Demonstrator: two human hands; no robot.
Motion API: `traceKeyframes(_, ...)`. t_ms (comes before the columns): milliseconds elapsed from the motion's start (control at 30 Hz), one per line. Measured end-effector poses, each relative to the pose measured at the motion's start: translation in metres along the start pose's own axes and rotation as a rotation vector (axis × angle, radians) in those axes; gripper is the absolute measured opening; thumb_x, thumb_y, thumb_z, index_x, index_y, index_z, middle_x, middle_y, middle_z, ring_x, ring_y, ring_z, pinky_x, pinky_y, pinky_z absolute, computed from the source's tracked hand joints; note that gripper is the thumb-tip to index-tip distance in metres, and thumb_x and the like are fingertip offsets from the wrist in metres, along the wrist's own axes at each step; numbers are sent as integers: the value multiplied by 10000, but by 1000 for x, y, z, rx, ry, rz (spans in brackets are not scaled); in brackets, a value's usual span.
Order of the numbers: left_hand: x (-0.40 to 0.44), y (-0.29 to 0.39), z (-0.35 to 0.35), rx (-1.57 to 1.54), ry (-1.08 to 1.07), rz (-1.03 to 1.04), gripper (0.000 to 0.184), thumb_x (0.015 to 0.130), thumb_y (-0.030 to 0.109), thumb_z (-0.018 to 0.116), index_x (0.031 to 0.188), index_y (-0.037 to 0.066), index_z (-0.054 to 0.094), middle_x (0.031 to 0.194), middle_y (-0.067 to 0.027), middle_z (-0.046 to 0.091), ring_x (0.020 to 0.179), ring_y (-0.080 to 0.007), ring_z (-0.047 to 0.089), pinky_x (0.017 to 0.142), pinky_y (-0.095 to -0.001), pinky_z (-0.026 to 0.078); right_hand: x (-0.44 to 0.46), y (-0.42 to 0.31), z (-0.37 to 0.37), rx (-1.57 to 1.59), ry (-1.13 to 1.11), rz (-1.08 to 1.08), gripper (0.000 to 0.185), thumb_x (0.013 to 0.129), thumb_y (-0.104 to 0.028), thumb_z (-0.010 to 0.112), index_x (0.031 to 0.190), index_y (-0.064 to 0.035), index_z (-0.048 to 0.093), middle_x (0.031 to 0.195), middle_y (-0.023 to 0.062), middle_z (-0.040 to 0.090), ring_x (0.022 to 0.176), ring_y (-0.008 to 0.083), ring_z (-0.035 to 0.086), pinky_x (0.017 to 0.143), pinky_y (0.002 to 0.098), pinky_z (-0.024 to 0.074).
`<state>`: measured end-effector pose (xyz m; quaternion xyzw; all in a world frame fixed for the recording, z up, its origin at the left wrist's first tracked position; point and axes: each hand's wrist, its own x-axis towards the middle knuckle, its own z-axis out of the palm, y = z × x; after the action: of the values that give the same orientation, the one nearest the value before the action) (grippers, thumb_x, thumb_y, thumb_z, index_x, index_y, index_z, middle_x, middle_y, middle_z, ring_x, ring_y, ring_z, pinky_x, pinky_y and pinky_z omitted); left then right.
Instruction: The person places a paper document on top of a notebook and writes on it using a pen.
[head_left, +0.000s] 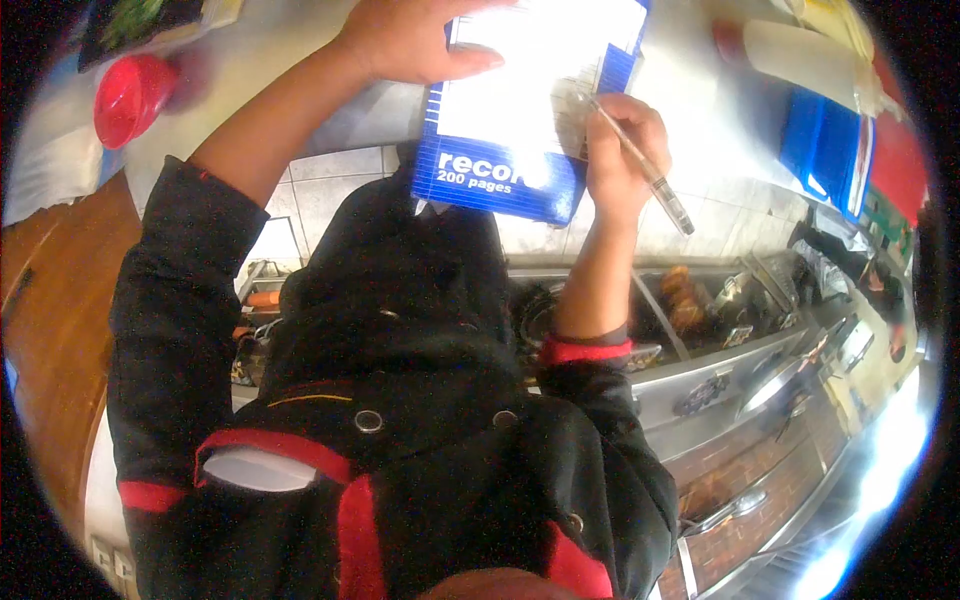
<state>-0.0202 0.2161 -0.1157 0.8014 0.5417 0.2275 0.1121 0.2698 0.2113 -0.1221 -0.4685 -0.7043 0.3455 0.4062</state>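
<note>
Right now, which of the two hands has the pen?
The right hand, which grips the pen; the left hand instead lies at the edge of the white page.

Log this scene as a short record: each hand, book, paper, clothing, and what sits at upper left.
Left hand: spread, thumb over the white paper
Right hand: holding a pen
Book: blue record book, marked "200 pages", beneath the paper
Writing on paper: unreadable, washed out by glare
Clothing: black jacket, red trim
Upper left: red bowl
</note>
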Motion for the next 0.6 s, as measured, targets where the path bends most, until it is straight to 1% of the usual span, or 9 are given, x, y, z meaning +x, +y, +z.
traceKeyframes(133, 0, -1, 0, -12, 21, 16, 638, 690, 407, 825, 1240, 135, 653, 1456, -138, 518, 1409, -366, 396, 1116, -534, 315, -3, 3, 0, 17, 36, 23, 90, 861, -43, 723, 939, 0, 705, 875, 67, 696, 735, 117, 617, 661, 262, 502)
traceKeyframes(200, -1, 0, -2, -11, 21, 17, 636, 688, 407, 824, 1237, 134, 654, 1456, -139, 518, 1409, -367, 397, 1117, -534, 315, -3, 3, 2, -40, 37, -26, 116, 827, -140, 726, 853, -38, 679, 777, 97, 689, 694, 206, 659, 656, 333, 539)
traceKeyframes(233, 0, 1, -3, -10, 19, 15, 635, 687, 406, 823, 1235, 133, 655, 1457, -140, 518, 1408, -369, 398, 1117, -535, 315, -5, 1, 2, -42, 41, -26, 116, 827, -140, 726, 853, -38, 679, 777, 97, 689, 694, 206, 659, 656, 333, 539)
traceKeyframes(300, 5, 4, 1, -8, 12, 14, 636, 685, 407, 821, 1234, 133, 656, 1456, -140, 519, 1409, -369, 397, 1120, -533, 313, -7, 2, -1, 27, 42, 116, 101, 813, -112, 733, 814, -30, 673, 758, 101, 679, 673, 201, 648, 638, 323, 528)
traceKeyframes(333, 5, 4, 1, -4, 6, 7, 637, 683, 408, 820, 1233, 132, 657, 1456, -141, 519, 1410, -369, 397, 1123, -531, 311, -8, 4, 0, 25, 46, 115, 101, 813, -112, 733, 814, -30, 673, 758, 101, 679, 673, 201, 648, 638, 323, 528)
traceKeyframes(400, 5, 4, 1, -7, 5, 5, 639, 682, 410, 818, 1234, 131, 657, 1456, -141, 518, 1411, -369, 395, 1124, -530, 310, -10, 7, 1, 46, 23, 104, 71, 845, -47, 749, 875, -5, 700, 798, 53, 689, 725, 123, 618, 673, 283, 506)
traceKeyframes(533, 5, 4, 1, 1, 13, 6, 644, 680, 411, 817, 1237, 129, 658, 1457, -143, 518, 1416, -368, 387, 1126, -531, 309, -7, 4, 1, 13, 0, 84, 69, 859, -63, 742, 858, -6, 704, 784, 45, 686, 715, 113, 609, 664, 277, 501)
traceKeyframes(600, 6, 5, 1, 7, 7, 4, 647, 680, 411, 818, 1239, 128, 657, 1457, -144, 518, 1417, -368, 387, 1127, -531, 309, -8, 5, 3, 50, 25, 143, 74, 865, -73, 737, 854, -5, 709, 772, 43, 686, 710, 114, 609, 661, 277, 501)
